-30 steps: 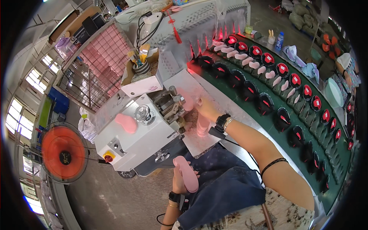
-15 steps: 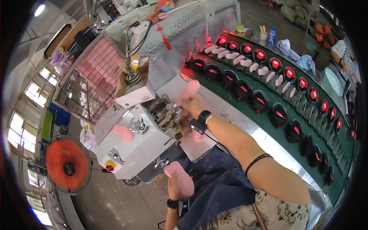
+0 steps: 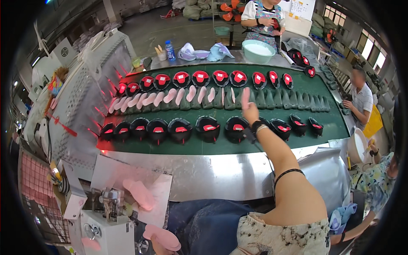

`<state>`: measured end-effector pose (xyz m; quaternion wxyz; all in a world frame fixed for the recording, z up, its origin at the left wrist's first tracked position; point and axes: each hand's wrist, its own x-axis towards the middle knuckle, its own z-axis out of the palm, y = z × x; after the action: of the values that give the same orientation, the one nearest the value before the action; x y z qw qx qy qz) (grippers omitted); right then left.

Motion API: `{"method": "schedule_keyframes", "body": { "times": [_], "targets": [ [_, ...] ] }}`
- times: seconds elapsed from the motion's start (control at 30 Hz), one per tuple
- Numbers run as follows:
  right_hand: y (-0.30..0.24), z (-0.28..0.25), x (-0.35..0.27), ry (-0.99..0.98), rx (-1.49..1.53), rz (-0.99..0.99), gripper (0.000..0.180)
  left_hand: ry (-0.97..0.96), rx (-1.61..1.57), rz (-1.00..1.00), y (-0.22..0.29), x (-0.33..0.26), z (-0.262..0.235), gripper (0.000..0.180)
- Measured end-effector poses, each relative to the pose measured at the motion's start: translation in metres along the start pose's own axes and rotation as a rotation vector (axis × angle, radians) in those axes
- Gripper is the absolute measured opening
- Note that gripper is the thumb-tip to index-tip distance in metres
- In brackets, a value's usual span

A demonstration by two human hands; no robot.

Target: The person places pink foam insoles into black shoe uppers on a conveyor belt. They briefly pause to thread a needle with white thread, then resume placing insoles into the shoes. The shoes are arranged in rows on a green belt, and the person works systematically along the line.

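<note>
Reaching far over the green bench, my right hand [image 3: 251, 112] is closed on a pink insole [image 3: 245, 97], held upright at the row of dark green shoe lasts [image 3: 293, 102]. Lasts to the left of it have pink insoles [image 3: 170, 95] on them; those to the right are bare. Low in the picture, my left hand [image 3: 157, 248] grips more pink insoles [image 3: 163, 237], its fingers partly hidden beneath them. Black and red shoe uppers stand in a far row [image 3: 220, 77] and a near row [image 3: 208, 128]. Further pink insoles [image 3: 139, 193] lie beside the machine [image 3: 108, 231].
A steel ledge [image 3: 212, 170] runs along the green bench's near side. At left stand a perforated metal housing [image 3: 80, 89] and a box of brushes [image 3: 70, 191]. A blue bottle [image 3: 169, 51] and green basin [image 3: 258, 52] sit beyond. Other people work at the far side and right.
The view has swung right toward the green bench. My right hand has gone from the machine to the row of lasts with a pink insole. My left hand still holds insoles.
</note>
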<state>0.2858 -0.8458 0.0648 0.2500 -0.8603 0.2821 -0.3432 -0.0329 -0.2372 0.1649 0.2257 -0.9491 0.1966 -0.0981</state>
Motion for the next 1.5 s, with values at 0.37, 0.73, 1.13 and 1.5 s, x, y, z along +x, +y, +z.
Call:
{"method": "schedule_keyframes", "body": {
  "times": [0.37, 0.73, 1.13, 1.5],
  "targets": [
    [-0.053, 0.053, -0.013, -0.009, 0.256, -0.17, 0.025, 0.709, 2.361, 1.066, -0.003, 0.005, 0.017, 0.023],
    [-0.316, -0.1, -0.377, -1.583, 0.753, -0.706, 0.032, -0.424, 3.327, 2.169, 0.022, 0.012, 0.015, 0.035],
    [-0.413, 0.089, -0.42, -1.26, 0.701, -0.453, 0.041, -0.177, 2.917, 1.566, 0.013, -0.041, -0.003, 0.061],
    [-0.454, 0.047, -0.382, -0.904, 0.538, -0.947, 0.034, -0.044, 2.94, 1.753, 0.011, -0.068, -0.009, 0.053]
  ]
}}
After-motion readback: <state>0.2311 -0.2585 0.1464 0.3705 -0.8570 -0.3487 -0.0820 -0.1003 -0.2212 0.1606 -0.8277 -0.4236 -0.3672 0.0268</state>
